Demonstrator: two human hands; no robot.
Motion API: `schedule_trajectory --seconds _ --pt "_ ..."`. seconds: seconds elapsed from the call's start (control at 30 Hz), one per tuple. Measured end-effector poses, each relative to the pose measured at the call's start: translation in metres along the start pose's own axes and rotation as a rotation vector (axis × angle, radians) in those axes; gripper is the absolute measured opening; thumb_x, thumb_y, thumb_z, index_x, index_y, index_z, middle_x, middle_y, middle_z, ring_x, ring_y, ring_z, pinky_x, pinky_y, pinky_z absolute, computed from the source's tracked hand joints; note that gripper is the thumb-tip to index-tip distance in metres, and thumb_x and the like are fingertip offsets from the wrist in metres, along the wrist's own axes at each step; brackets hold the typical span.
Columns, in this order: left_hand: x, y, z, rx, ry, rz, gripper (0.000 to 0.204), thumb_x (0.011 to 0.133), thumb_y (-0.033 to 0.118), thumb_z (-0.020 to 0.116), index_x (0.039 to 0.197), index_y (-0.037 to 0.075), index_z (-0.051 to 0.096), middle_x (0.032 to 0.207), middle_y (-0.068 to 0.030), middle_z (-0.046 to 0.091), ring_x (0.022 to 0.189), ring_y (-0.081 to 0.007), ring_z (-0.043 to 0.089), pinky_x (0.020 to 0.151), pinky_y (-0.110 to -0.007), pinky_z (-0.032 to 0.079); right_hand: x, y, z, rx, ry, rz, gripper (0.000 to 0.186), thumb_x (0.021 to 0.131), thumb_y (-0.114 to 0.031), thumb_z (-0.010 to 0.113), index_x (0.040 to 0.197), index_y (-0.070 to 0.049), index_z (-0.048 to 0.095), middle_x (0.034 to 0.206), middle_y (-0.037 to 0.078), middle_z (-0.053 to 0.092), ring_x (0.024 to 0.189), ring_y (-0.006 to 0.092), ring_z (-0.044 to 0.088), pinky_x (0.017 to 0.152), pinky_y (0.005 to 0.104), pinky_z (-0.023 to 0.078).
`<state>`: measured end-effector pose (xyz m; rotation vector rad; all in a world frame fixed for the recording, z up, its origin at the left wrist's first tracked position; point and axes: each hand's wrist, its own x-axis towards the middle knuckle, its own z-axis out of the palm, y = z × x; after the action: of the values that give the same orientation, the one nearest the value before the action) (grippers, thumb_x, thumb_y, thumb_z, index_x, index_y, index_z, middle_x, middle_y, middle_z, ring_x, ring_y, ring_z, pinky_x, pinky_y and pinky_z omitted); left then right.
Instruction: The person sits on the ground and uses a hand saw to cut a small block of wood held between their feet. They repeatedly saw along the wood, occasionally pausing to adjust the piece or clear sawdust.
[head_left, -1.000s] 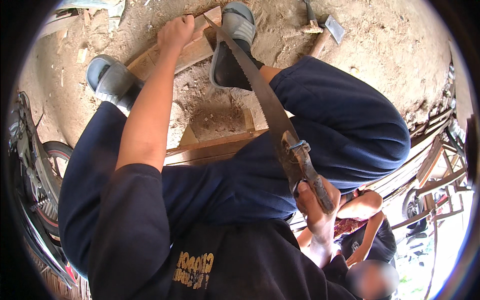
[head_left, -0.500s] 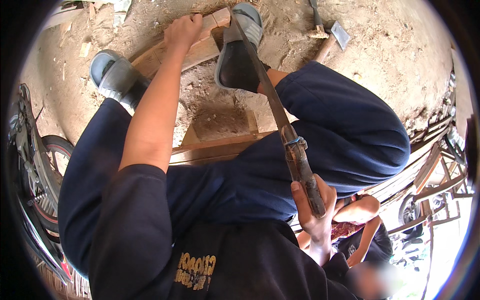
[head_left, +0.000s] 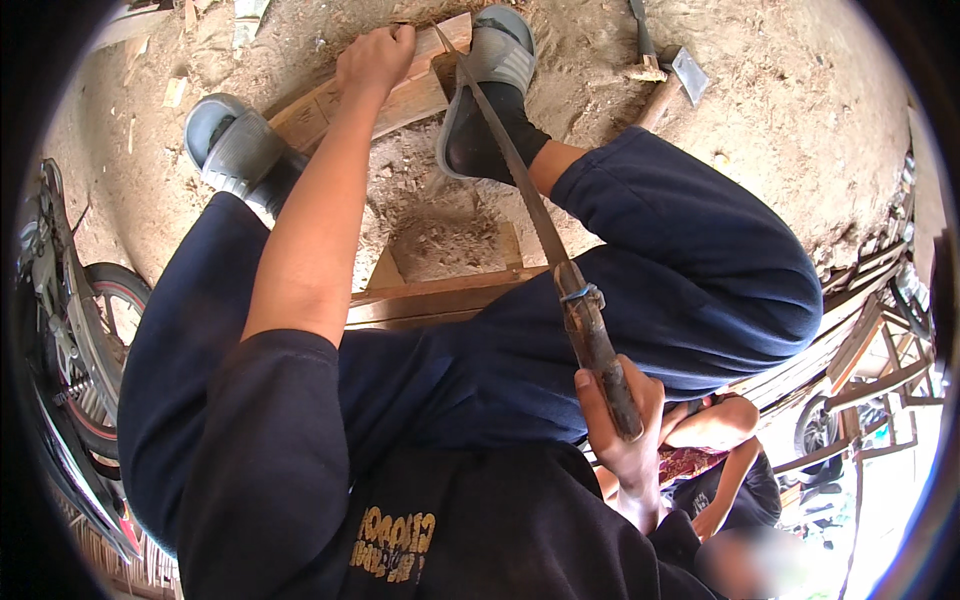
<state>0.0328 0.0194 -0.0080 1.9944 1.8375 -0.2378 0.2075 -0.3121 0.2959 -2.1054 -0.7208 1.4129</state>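
My right hand (head_left: 628, 410) is wrapped round the worn dark handle of a hand saw (head_left: 592, 345), whose long toothed blade slants up and left from the grip. The narrow tip of the blade lies over the right-hand end of a wooden beam (head_left: 415, 98). With its fingers closed, my left hand (head_left: 376, 62) presses on top of this beam, a little left of the blade. The beam lies on the ground between my two sandalled feet, the right sandal (head_left: 500, 52) close by its end and the left sandal (head_left: 228, 150) at the other.
A hammer or axe with a wooden handle (head_left: 660, 100) lies on the dirt beyond my right knee, by another dark tool (head_left: 642, 35). A wooden bench (head_left: 440, 298) is beneath me. A motorcycle (head_left: 85, 350) stands at left; another person (head_left: 735, 480) sits at lower right.
The saw has shifted back and left, so its tip now crosses the beam's upper face rather than reaching past its end. My left hand stays on the beam.
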Motion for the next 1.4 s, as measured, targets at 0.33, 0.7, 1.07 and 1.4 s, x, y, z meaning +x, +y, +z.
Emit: schedule_trajectory --seconds 0.33,0.7,1.07,1.4 --pt "0.004 -0.005 0.004 -0.061 -0.001 0.043 0.065 0.094 0.046 0.028 0.112 0.004 0.073 0.117 -0.0257 0.068 0.111 -0.0421 0.064 0.098 -0.051 0.048 -0.004 0.004 0.006 -0.01 0.003 -0.011 0.026 0.092 -0.006 0.069 0.073 0.0 0.053 0.054 0.008 0.052 0.047 0.0086 0.049 0.044 0.0284 0.035" --pt "0.011 -0.007 0.011 -0.055 -0.029 0.055 0.066 0.094 0.045 0.029 0.111 -0.001 0.072 0.117 -0.0262 0.068 0.111 -0.0419 0.064 0.099 -0.05 0.048 0.004 0.005 0.015 -0.01 -0.001 -0.088 0.019 0.093 -0.003 0.068 0.077 0.0 0.057 0.057 0.007 0.053 0.048 0.0105 0.052 0.045 0.03 0.037" --pt "0.023 -0.017 0.015 -0.012 -0.006 0.151 0.066 0.094 0.046 0.029 0.109 0.001 0.074 0.116 -0.0263 0.069 0.109 -0.0427 0.065 0.096 -0.052 0.05 -0.003 0.0 0.015 -0.035 0.036 -0.07 0.019 0.094 -0.005 0.066 0.079 0.001 0.057 0.059 0.006 0.054 0.055 0.0055 0.047 0.048 0.0288 0.038" --pt "-0.006 -0.003 0.015 -0.025 -0.028 0.06 0.066 0.094 0.047 0.03 0.109 -0.001 0.074 0.114 -0.0278 0.069 0.108 -0.0434 0.066 0.096 -0.052 0.05 0.014 -0.005 0.017 -0.02 0.027 -0.07 0.022 0.095 -0.006 0.066 0.077 0.001 0.056 0.059 0.003 0.052 0.053 0.0047 0.042 0.046 0.0298 0.035"
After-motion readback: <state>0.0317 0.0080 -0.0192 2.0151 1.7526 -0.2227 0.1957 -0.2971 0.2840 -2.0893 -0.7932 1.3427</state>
